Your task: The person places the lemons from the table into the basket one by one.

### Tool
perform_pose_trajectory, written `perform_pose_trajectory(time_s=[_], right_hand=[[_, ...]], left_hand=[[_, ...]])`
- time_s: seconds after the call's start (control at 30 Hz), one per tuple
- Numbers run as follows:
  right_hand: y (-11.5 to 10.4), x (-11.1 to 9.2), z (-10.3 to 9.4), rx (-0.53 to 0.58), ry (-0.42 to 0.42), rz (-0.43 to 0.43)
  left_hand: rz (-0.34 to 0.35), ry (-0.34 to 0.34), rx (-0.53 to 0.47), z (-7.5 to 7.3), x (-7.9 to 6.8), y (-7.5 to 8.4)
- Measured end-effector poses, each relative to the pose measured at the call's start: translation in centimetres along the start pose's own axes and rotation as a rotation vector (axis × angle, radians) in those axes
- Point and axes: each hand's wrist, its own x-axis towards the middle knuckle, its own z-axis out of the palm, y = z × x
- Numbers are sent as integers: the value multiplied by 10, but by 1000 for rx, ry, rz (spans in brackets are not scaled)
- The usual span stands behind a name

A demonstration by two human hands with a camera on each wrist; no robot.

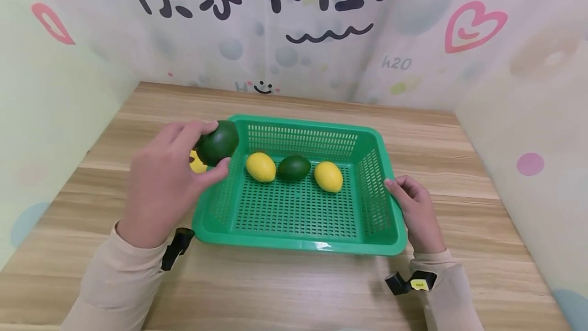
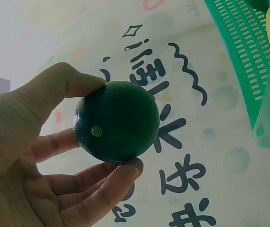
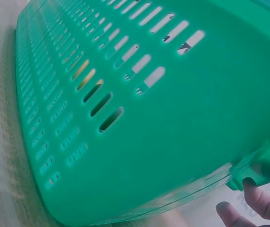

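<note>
My left fingers (image 1: pixel 188 136) pinch a green fruit (image 1: pixel 219 142); my right fingers (image 1: pixel 412 186) grip the basket (image 1: pixel 275 243) beside them — presumably steadying it.

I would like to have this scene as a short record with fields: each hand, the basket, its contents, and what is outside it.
Left hand: left hand holds a green fruit between thumb and fingers
Right hand: right hand holds the basket's right rim
Basket: green basket, slotted walls, on a wooden table
Contents: left lemon, right lemon, second green fruit between them
Outside: yellow item, partly hidden behind the left hand
</note>
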Motion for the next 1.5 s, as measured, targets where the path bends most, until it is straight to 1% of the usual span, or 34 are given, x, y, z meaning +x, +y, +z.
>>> perform_pose_trajectory(time_s=[0.47,0.8,1.17,1.5], right_hand=[[0,0,0,-16,-2,-7],[1,0,0,-9,-9,-12],[2,-1,1,-7,-2,-2],[2,0,0,9,-3,-16]], left_hand=[[84,-32,5,9,15,8],[147,-127,-25,26,27,21],[230,-165,-44,44,30,28],[246,-221,-41,52,32,35]])
